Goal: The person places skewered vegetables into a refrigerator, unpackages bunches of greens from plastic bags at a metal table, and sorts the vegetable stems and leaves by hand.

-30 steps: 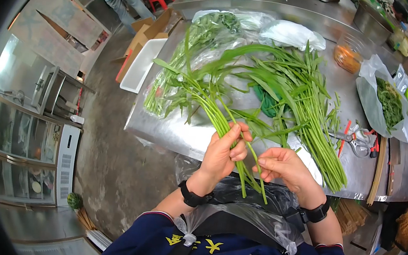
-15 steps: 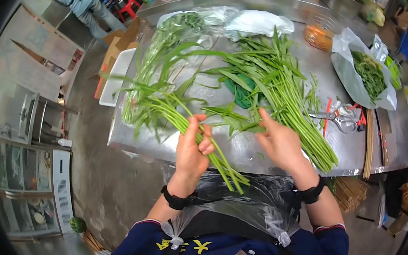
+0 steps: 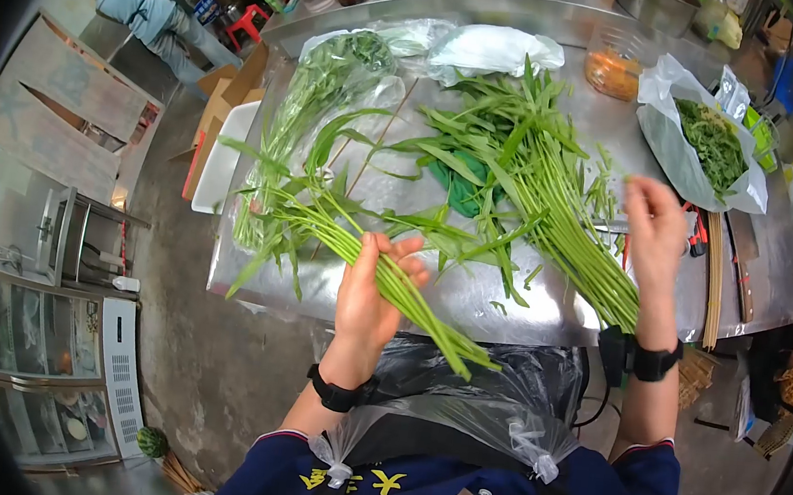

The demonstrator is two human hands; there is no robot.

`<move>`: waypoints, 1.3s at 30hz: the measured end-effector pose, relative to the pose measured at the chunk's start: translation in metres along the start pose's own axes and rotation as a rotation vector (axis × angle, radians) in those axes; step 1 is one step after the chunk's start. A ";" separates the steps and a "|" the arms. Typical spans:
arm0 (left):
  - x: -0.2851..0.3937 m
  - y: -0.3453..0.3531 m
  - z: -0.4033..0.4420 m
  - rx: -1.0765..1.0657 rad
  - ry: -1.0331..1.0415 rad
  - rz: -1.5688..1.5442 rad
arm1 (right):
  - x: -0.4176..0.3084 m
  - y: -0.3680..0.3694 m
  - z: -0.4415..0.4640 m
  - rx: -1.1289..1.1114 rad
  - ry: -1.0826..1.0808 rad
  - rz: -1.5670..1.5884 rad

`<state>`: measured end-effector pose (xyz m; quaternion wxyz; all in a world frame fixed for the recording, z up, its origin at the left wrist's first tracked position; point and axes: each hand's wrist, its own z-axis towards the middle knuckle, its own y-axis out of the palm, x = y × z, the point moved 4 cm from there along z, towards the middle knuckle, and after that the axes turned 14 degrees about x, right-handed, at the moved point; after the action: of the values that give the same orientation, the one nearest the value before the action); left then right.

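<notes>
My left hand (image 3: 378,289) holds a small bunch of water spinach (image 3: 427,323) at the table's front edge, thumb over the stems and fingers loosely curled beneath. Its leaves point left and its cut ends hang past the edge. My right hand (image 3: 654,231) is raised at the right, over the scissors (image 3: 617,226) and partly hiding them. Its fingers are drawn together, and whatever they may pinch is too small to name. Between the hands lies a larger pile of water spinach (image 3: 575,247), with loose leafy pieces (image 3: 455,239) beside it and green netting (image 3: 460,191) underneath.
Bagged greens (image 3: 321,95) lie at the table's left. A white bag of leaves (image 3: 706,150), wooden skewers (image 3: 714,281) and a knife (image 3: 742,274) are on the right. An orange-filled tub (image 3: 613,74) stands behind. A person (image 3: 142,3) stands at the far left.
My right hand has moved right, from beside the loose leaves to over the scissors. The bunch in my left hand has shifted slightly and looks fuller.
</notes>
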<state>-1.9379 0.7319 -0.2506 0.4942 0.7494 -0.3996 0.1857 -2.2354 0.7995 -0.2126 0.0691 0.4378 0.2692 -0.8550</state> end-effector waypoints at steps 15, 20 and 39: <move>-0.005 0.015 -0.006 -0.179 -0.112 -0.053 | -0.051 0.038 -0.103 -0.774 0.568 0.747; -0.001 0.016 -0.015 -0.232 -0.116 -0.023 | -0.051 0.052 -0.129 -0.983 0.621 0.705; -0.010 0.009 -0.017 -0.154 -0.105 0.053 | -0.122 0.069 -0.095 -0.674 0.250 0.582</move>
<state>-1.9497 0.7492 -0.2447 0.5236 0.7071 -0.4576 0.1281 -2.0692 0.7761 -0.1897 0.4117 0.5482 0.4044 -0.6054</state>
